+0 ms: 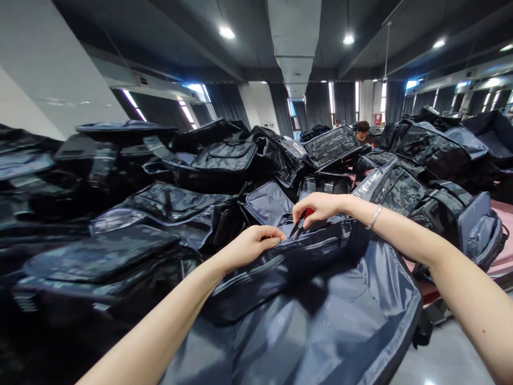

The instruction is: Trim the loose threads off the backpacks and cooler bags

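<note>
A dark blue-grey backpack (320, 321) lies open in front of me, its lining facing up. My left hand (250, 246) is closed, pinching the fabric edge of the bag's upper seam. My right hand (318, 208) is closed on a small pair of thread snips (300, 225) with a red handle and dark blades. The blade tips point down at the seam just right of my left fingers. A silver bracelet sits on my right wrist.
Piles of dark camouflage backpacks (192, 160) cover the table on the left, behind and to the right (441, 176). A person's head (363, 128) shows far back beyond the bags. A pink table edge (503, 262) and grey floor lie at the lower right.
</note>
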Demonstrator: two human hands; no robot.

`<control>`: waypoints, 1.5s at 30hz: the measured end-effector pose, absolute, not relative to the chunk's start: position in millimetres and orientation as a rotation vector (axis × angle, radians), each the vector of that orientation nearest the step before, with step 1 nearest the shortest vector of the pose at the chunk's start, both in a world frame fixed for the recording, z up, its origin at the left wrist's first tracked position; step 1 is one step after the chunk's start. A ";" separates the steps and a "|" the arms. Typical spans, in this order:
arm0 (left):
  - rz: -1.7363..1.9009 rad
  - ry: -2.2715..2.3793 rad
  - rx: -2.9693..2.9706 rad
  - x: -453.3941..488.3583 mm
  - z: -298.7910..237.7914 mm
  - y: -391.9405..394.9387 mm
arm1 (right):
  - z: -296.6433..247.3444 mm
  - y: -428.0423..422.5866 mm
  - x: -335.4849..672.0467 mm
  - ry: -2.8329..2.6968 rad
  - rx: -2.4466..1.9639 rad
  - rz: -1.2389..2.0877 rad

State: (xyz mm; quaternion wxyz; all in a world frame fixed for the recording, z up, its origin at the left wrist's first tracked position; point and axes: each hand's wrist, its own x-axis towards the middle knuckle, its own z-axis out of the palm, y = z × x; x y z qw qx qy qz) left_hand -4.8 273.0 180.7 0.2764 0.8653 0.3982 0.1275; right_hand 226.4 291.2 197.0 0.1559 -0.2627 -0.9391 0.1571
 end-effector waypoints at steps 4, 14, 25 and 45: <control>0.339 1.069 2.327 -4.2 180.3 273.6 | 202.6 288.3 224.8 -2.747 -0.749 0.339; 0.316 1.057 2.317 -3.5 183.1 268.4 | 204.9 290.3 223.5 -2.785 -0.709 0.431; 0.332 1.075 2.317 -3.0 181.5 269.3 | 199.1 299.5 224.8 -2.738 -0.718 0.633; 0.316 1.030 2.253 -5.1 182.1 267.4 | 183.9 292.2 207.2 -2.664 -0.631 0.143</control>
